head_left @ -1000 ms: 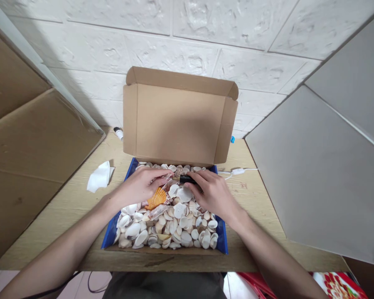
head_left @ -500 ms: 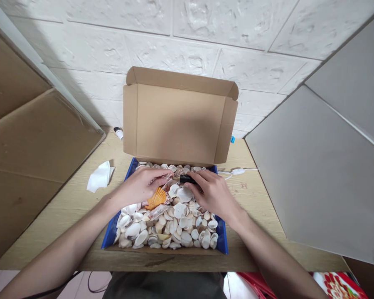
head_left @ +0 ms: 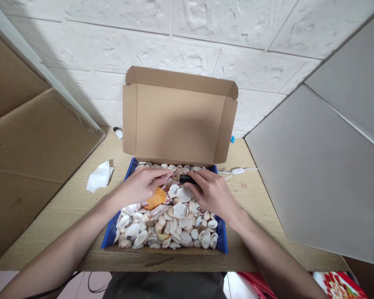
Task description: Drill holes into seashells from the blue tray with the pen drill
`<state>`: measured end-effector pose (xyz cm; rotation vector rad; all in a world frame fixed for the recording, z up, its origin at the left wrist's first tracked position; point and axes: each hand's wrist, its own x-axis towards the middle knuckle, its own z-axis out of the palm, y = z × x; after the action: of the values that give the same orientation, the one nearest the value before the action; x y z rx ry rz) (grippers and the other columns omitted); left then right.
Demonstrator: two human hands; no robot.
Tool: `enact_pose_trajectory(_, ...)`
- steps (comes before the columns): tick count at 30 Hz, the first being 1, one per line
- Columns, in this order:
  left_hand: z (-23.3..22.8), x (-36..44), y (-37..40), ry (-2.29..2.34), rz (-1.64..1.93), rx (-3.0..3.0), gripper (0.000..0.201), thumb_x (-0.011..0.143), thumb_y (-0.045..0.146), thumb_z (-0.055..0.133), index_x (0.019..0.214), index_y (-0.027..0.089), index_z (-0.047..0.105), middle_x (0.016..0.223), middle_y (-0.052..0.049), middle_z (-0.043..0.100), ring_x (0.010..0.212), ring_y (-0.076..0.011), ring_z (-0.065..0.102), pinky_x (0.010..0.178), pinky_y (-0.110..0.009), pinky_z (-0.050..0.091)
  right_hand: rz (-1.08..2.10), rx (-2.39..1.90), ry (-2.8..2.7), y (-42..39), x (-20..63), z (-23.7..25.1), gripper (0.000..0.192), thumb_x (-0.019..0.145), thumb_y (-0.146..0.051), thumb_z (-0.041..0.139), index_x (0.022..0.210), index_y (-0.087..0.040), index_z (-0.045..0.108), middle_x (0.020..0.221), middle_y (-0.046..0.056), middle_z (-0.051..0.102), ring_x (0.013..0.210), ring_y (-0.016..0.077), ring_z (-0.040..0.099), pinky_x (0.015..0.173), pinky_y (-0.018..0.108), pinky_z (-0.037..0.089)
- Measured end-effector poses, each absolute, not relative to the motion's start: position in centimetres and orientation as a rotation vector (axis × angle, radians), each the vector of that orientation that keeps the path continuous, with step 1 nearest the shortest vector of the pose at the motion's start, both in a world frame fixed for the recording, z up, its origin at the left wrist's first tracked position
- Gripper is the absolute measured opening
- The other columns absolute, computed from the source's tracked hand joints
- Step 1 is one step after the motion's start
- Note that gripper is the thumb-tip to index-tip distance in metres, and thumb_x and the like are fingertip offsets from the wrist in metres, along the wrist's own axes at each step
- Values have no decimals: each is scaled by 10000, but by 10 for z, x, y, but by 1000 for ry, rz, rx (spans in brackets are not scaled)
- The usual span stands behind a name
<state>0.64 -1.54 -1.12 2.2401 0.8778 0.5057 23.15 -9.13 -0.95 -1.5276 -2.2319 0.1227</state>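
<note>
left hand (head_left: 141, 187) pinches a small pale shell (head_left: 167, 177) at frame centre | right hand (head_left: 213, 192) grips a short black cylindrical tool (head_left: 187, 179), tip apparently meeting it | both over the blue cardboard box of white seashells (head_left: 222, 241), lid propped upright, orange scallop shell (head_left: 156, 197) beneath

Left hand (head_left: 140, 187) curled, right hand (head_left: 213, 193) seemingly gripping, fingertips near

We see bright, even light | soft shadow inside the box lid (head_left: 179, 122) | sharp centre, no glare | wide-angle bending at our edges
</note>
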Motion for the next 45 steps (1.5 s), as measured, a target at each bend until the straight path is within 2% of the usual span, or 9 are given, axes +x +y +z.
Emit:
enact_pose_trajectory(6, -10, 6, -16, 869, 519, 2240, 276, 937, 301, 505, 1118, 273, 711, 1067, -27, 754, 919, -237, 718, 775, -325, 540, 120, -1530, -2233, -91, 232, -11, 301, 960, -341, 446, 1083, -150, 643, 895, 95, 694, 799, 204, 637, 696, 320, 478)
enact_pose_trajectory(14, -8, 6, -17, 875, 495, 2230, 287, 941, 290, 497, 1120, 230, 712, 1088, -48, 746, 951, -251, 711, 791, -335, 538, 120, -1524, -2234, -91, 232, -11, 306, 959, -334, 456, 1093, -132, 642, 887, 98, 689, 808, 204, 636, 705, 317, 474)
enact_pose_trajectory(45, -9, 7, -17, 891, 513, 2243, 274, 932, 264, 502, 1104, 235, 714, 1072, -33, 752, 924, -237, 717, 778, -326, 536, 91, -1515, -2230, -91, 232, -13, 294, 957, -341, 469, 1096, -147, 641, 902, 97, 695, 813, 202, 646, 705, 314, 489)
